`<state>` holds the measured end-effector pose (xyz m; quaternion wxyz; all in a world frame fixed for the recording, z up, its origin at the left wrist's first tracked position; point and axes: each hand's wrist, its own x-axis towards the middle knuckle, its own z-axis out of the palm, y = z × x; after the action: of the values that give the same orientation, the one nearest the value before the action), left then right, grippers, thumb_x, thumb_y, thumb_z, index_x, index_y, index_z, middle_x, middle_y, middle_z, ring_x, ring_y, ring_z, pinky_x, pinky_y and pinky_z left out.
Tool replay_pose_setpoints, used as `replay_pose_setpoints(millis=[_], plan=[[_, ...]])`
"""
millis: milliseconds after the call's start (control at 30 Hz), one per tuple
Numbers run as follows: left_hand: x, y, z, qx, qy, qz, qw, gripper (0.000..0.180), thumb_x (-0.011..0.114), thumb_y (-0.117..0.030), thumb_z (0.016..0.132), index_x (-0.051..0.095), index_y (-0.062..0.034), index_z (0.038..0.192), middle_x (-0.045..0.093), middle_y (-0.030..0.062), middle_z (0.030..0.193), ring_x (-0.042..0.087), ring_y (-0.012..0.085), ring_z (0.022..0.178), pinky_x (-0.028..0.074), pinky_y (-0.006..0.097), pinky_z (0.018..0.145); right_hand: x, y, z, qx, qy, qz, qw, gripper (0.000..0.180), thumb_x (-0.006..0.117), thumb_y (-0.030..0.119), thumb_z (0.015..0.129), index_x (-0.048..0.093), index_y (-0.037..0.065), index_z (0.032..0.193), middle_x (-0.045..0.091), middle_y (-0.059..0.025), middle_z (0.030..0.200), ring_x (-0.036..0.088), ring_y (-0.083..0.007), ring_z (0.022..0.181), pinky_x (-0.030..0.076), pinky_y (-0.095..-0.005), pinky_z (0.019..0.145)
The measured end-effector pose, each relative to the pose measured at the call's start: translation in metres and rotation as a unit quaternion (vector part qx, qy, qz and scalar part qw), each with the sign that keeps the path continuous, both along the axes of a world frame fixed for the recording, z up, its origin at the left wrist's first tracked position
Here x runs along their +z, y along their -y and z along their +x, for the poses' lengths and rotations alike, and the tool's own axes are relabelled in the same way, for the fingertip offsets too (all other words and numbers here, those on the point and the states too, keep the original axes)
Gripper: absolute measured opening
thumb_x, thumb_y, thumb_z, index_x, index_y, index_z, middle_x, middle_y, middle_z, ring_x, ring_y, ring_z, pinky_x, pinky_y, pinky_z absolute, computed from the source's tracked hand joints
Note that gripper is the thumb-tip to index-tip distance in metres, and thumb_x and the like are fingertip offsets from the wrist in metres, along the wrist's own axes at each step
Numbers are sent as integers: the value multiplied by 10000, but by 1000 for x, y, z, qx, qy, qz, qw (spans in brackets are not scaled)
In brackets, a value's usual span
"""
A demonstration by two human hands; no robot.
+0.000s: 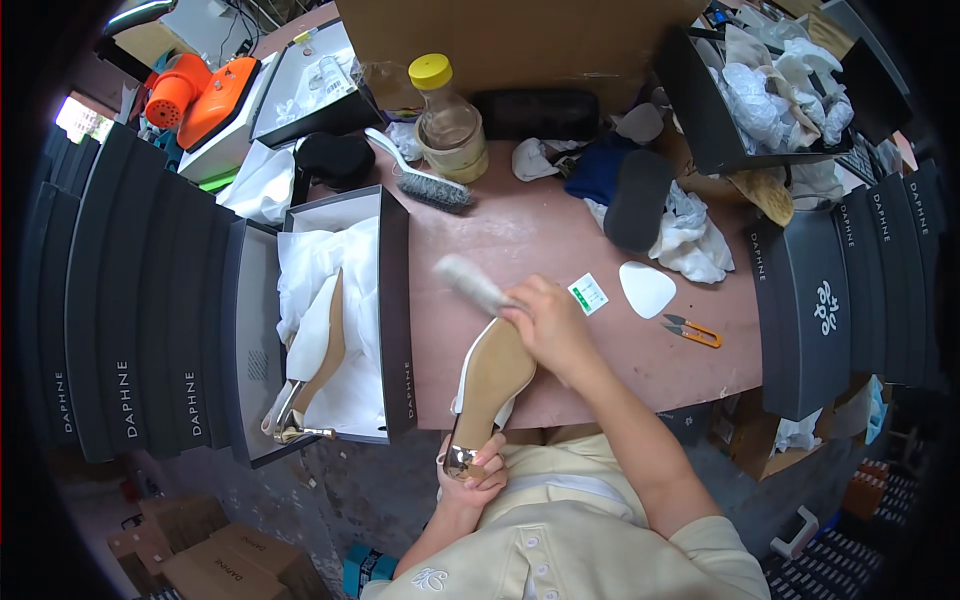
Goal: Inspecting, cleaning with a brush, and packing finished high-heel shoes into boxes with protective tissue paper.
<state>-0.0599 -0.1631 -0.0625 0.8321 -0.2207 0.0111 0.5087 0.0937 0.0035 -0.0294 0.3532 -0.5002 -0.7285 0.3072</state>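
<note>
My left hand (pixel 474 474) is wrapped round the shiny metallic heel of a white high-heeled shoe (pixel 497 375). The shoe is held sole up near the table's front edge, its toe pointing away from me, its tan sole showing. In the closed fingers of my right hand (pixel 548 318) is a whitish, elongated thing (pixel 468 283), smeared by motion, its kind unclear. That hand is at the shoe's toe. To the left, a matching shoe (pixel 318 340) lies on its side on white tissue paper (pixel 357 290) in an open dark shoe box (pixel 394 340).
Right of my hands lie orange-handled thread snips (pixel 695 331), a white rounded pad (pixel 647 289) and a small label card (pixel 588 294). Farther back are a grey-bristled brush (pixel 432 190) and a yellow-capped bottle (pixel 436 105). Stacked dark shoe boxes (pixel 135 300) flank the table.
</note>
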Motion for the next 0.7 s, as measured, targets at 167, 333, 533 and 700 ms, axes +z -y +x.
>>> replay_pose_setpoints(millis=[167, 333, 533, 700], plan=[[9, -6, 1, -2, -5, -25, 1000, 317, 396, -298, 902, 521, -10, 946, 460, 86, 697, 390, 108, 380, 297, 211, 311, 25, 40, -17, 109, -19, 27, 993, 147, 669, 80, 733, 635, 26, 865, 579, -131, 811, 583, -337, 769, 474, -386, 665], [5, -3, 0, -7, -33, -7, 999, 328, 391, -295, 906, 520, 4, 944, 464, 99, 698, 395, 108, 382, 292, 201, 302, -3, 8, 1, -47, -9, 3, 999, 103, 633, 83, 725, 620, 55, 824, 562, -104, 806, 576, -303, 799, 472, -401, 666], [4, -5, 1, -5, -11, 4, 1000, 336, 381, -290, 909, 520, 10, 965, 458, 106, 700, 391, 121, 382, 307, 211, 306, -2, 28, 15, -85, 38, -27, 995, 142, 630, 12, 715, 627, 26, 856, 568, -134, 801, 576, -328, 762, 470, -382, 672], [11, -4, 1, 14, -22, -17, 1000, 328, 394, -272, 900, 527, 15, 989, 453, 112, 702, 397, 121, 386, 300, 207, 303, 9, 53, 8, 40, -63, -46, 996, 161, 637, 20, 726, 611, -1, 884, 580, -143, 859, 603, -318, 792, 469, -361, 677]])
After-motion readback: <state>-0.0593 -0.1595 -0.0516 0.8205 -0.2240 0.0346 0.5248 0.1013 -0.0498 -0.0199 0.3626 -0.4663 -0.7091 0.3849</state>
